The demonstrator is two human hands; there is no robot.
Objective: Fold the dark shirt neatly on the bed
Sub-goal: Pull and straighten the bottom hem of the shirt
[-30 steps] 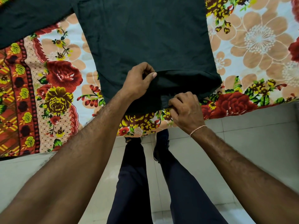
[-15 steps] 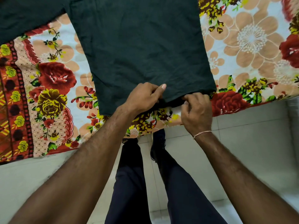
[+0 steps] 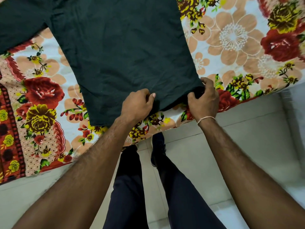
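Left hand [image 3: 137, 104] fingers [image 3: 151, 96] curled together, pinching the bottom hem of the dark shirt [image 3: 122, 52] near its middle, thumb tip showing pale against the cloth. Right hand [image 3: 203, 98] fingers [image 3: 193, 98] clamped on the shirt's near right corner, fabric bunched up inside the grip, index hooked over the top edge. Thin pale thread band [image 3: 206, 119] on the right wrist. Hem between the two hands sits slightly lifted, strip of sheet visible under it. Shirt lies flat, spread on the bed [image 3: 239, 40], hem at the near edge, body running away from the person, one sleeve [image 3: 18, 25] angled out to the far left. Floral bedsheet in red, yellow and peach under it. Both forearms bare. Below, the person's legs [image 3: 128, 187] in dark trousers, dark shoe [image 3: 158, 146] on the pale tiled floor [image 3: 255, 146] right beside the bed
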